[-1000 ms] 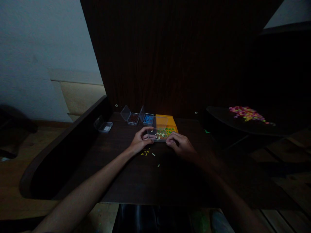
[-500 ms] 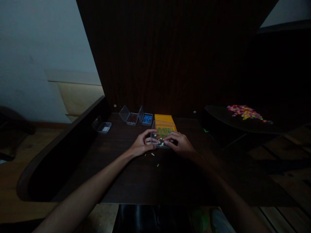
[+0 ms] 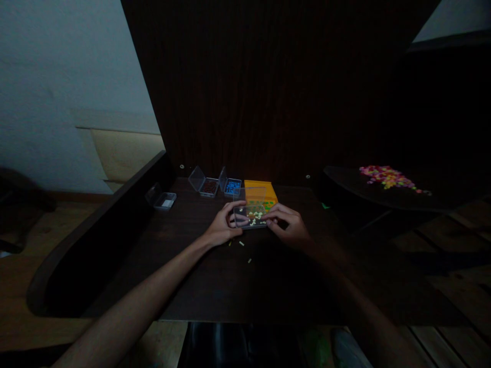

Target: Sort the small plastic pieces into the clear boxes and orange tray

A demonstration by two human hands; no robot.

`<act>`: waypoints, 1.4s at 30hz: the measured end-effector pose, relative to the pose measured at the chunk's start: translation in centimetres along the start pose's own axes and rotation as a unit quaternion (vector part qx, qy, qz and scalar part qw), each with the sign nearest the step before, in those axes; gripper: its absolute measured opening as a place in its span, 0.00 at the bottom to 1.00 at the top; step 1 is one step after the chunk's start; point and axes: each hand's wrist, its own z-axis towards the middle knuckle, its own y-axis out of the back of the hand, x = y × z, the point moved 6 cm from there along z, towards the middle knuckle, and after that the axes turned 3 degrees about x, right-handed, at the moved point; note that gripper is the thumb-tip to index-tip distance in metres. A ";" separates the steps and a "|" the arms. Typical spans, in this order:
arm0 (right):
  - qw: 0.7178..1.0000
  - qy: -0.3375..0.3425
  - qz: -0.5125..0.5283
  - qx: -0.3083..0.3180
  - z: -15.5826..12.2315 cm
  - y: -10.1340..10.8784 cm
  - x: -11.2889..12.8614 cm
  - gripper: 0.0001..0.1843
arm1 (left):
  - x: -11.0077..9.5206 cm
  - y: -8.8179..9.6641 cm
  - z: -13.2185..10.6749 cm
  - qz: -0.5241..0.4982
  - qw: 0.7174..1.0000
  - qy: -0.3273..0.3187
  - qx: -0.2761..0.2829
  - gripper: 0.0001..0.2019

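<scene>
A clear plastic box [image 3: 251, 225] with its lid raised is in my left hand [image 3: 223, 225], fingers and thumb round its left end. Several small pale yellow pieces [image 3: 254, 215] lie scattered inside it. My right hand [image 3: 288, 225] is at the box's right end, its fingertips drawn together over the edge by the pieces. Whatever is between those fingertips is too small to make out. Behind the box is a yellow tray [image 3: 261, 187] with green pieces, partly hidden by the clear lid. Two loose pale pieces, one a small strip [image 3: 241, 244], lie on the desk below the hands.
Open clear boxes stand at the back, one with brown pieces [image 3: 209, 186], one with blue pieces [image 3: 232, 186]. Another open box [image 3: 165, 201] is farther left. A raised side panel [image 3: 99, 225] edges the desk. Colourful pieces [image 3: 387, 177] are heaped on a surface at right.
The clear box has shifted slightly left and tilted, so its lid and more of the pale pieces show. My right hand's fingertips have moved a little right, to the box's edge.
</scene>
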 end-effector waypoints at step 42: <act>0.954 0.042 -0.008 0.296 -2.1 -6.0 1.2 0.06 | 0.0 1.2 0.2 0.027 0.997 0.009 -0.068 0.31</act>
